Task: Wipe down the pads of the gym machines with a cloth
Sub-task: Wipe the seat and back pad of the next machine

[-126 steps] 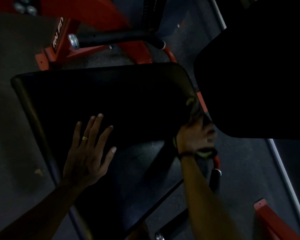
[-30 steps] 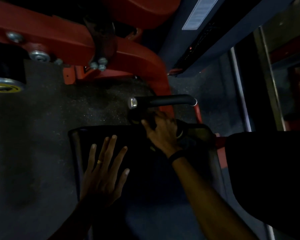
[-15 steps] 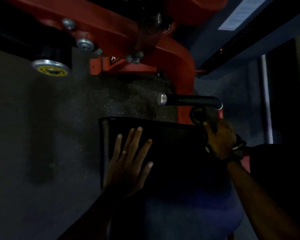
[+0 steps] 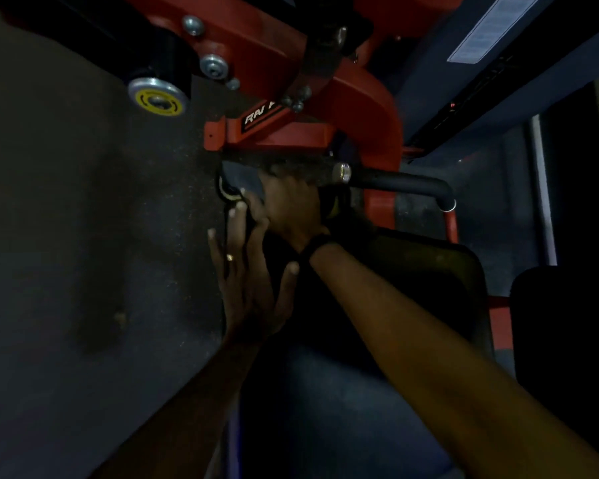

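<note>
Your hands met at the pad's far left corner.
Your left hand (image 4: 248,288) lay spread on the pad (image 4: 429,281); your right hand (image 4: 293,209) gripped the cloth (image 4: 336,205).

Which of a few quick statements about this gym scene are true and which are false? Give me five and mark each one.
1. The left hand lies flat with fingers spread on the black seat pad. True.
2. The right hand works at the pad's far left corner. True.
3. The machine frame is blue. False: it is red.
4. A ring sits on a finger of the left hand. True.
5. The black handle bar lies below the pad, near the person. False: it sits beyond the pad's far edge.
</note>
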